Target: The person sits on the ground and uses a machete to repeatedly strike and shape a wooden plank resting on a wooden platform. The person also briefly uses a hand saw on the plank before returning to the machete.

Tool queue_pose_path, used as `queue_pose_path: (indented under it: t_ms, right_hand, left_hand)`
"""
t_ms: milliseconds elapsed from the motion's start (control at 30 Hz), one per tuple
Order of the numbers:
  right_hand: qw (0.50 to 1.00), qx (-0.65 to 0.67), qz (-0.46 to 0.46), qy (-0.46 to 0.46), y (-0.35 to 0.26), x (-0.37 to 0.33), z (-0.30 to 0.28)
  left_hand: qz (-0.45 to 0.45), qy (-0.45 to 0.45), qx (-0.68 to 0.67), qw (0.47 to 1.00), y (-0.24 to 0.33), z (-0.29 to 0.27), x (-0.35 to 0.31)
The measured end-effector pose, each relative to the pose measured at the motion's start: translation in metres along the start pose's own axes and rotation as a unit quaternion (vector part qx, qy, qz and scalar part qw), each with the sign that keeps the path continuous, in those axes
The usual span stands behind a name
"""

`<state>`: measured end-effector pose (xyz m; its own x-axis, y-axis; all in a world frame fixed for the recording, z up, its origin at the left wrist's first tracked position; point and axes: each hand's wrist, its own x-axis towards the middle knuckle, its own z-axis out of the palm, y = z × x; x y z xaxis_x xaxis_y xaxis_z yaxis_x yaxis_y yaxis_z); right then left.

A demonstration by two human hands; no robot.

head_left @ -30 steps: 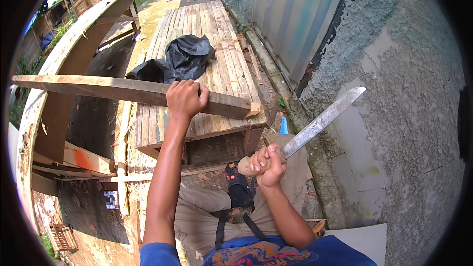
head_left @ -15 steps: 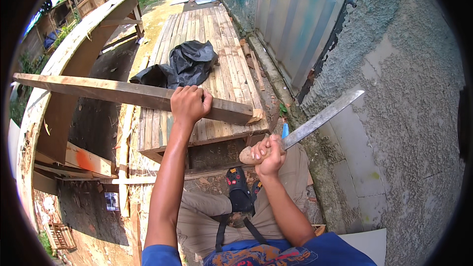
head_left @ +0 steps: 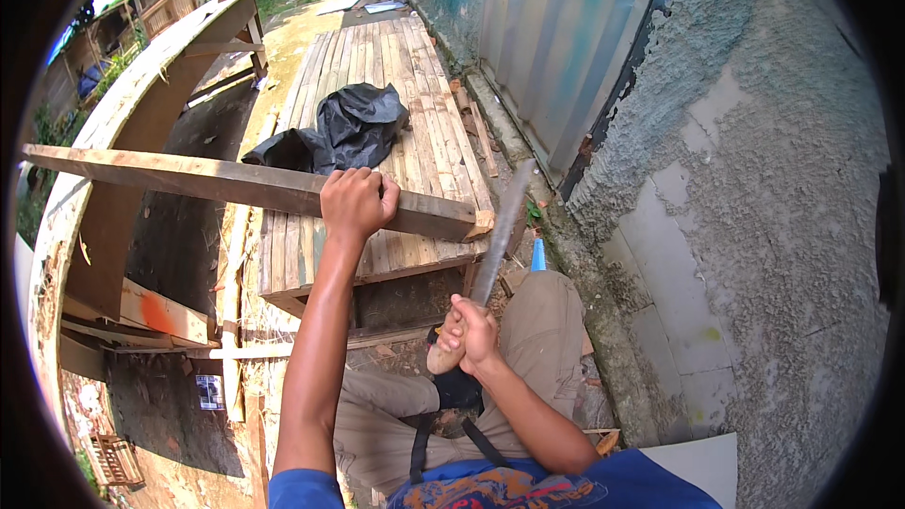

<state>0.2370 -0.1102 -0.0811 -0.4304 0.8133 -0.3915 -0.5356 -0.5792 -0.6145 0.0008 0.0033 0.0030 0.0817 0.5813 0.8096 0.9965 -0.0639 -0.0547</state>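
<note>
Table: at the far left, its pale edge bowed by the lens, brown side below.
Rack: a small slatted wooden one, on the ground at lower left.
Beam: a long squared timber running from over the table to the near end of the bench, its cut right end pale.
Left hand: palm down, fingers wrapped over the beam not far from that end, holding it.
Bag: black, crumpled plastic, lying on the bench just beyond the beam.
Bench: slatted wood, stretching away under bag and beam.
Right hand: closed around the machete's handle, in front of the bench.
Machete: blade blurred, slanting up and rightward past the beam's cut end; contact cannot be told.
Door: corrugated metal, right of the bench.
Wall: rough grey, filling the right side.
</note>
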Motion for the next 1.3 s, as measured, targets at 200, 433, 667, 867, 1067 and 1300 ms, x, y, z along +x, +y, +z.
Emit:
queue_pose_path:
  t_ms: [200,433,667,867,1067,1300]
  right_hand:
    - [0.998,0.044,0.005,-0.037,0.011,-0.03,-0.009]
    - [0.998,0.019,-0.064,0.021,0.023,-0.01,-0.009]
    - [0.995,0.054,-0.072,-0.037,0.006,-0.03,-0.019]
    - [1.0,-0.012,0.005,0.005,0.018,-0.016,-0.007]
    - [0.996,0.056,-0.033,-0.057,0.003,-0.04,-0.017]
    - [1.0,0.009,0.006,0.001,0.023,-0.024,-0.016]
  left_hand:
    - [-0.004,0.003,-0.003,1.0,-0.003,0.0,-0.003]
    - [-0.006,-0.006,0.001,1.0,-0.002,0.002,-0.001]
    - [-0.003,-0.003,-0.002,1.0,-0.003,0.0,-0.001]
    - [-0.006,-0.003,-0.003,1.0,-0.001,0.003,-0.001]
    - [-0.004,0.004,-0.004,1.0,-0.005,0.001,0.0]
    - [-0.007,0.004,-0.008,1.0,0.0,0.005,0.002]
